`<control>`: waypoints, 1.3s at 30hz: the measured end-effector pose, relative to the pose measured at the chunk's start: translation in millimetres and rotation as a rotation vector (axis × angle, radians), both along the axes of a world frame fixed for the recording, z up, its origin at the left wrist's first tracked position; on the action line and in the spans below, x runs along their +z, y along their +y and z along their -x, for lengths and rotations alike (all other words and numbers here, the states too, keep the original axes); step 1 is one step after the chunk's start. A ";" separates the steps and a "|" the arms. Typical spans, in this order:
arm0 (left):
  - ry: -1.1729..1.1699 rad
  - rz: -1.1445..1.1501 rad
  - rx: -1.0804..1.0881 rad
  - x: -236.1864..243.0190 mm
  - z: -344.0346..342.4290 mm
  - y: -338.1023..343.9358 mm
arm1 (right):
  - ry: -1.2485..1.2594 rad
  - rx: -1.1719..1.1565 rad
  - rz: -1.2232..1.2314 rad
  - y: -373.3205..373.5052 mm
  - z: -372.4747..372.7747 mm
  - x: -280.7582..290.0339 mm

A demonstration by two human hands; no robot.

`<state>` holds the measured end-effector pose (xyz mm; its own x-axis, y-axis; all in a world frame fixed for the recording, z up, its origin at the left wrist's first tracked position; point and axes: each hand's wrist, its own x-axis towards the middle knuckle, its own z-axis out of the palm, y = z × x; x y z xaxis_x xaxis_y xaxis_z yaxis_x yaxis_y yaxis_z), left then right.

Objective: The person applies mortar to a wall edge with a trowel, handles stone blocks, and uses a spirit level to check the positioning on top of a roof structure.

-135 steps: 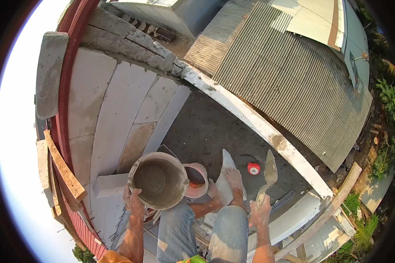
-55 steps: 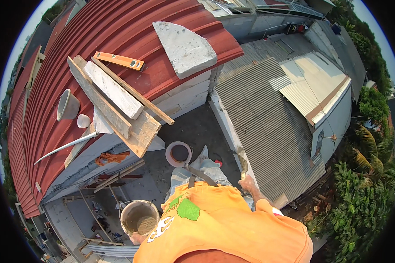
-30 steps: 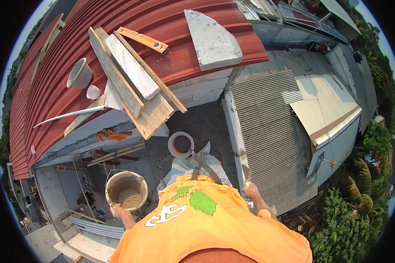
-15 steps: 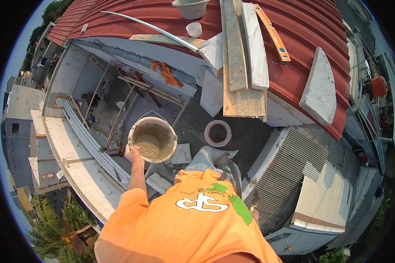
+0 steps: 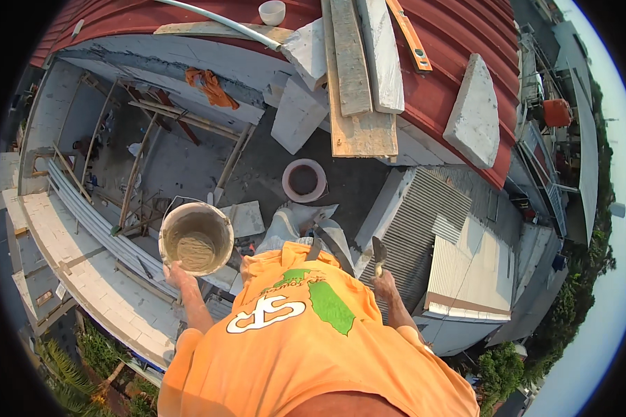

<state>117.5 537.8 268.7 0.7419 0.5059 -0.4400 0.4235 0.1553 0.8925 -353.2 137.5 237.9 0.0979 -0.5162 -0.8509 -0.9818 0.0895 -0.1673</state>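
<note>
Left-hand fingers (image 5: 176, 273) curl under the mortar bucket (image 5: 196, 238), carrying it above them; right-hand fingers (image 5: 385, 283) wrap a trowel (image 5: 378, 251) pointing away. Best to keep the bucket level, its base well supported, trowel clear.

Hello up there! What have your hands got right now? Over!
Left hand holds up bucket, grey mortar inside. Right hand grips trowel, blade up. Empty pink tub on the dark floor ahead, clear of both. Over.
</note>
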 end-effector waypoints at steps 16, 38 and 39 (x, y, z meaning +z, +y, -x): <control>-0.008 -0.023 -0.011 -21.1 -8.5 2.2 | 0.027 -0.004 0.019 6.6 -15.7 10.9; -0.035 -0.037 -0.181 -28.1 -69.5 -26.5 | 0.130 0.385 0.040 73.1 5.3 -28.1; -0.035 -0.037 -0.185 -31.2 -72.5 -20.0 | 0.114 0.178 0.026 70.5 0.3 -27.7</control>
<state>189.9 517.8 237.4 0.8385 0.3746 -0.3958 0.4104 0.0438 0.9109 -353.6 208.0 210.2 0.0938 -0.5216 -0.8480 -0.9944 -0.0904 -0.0543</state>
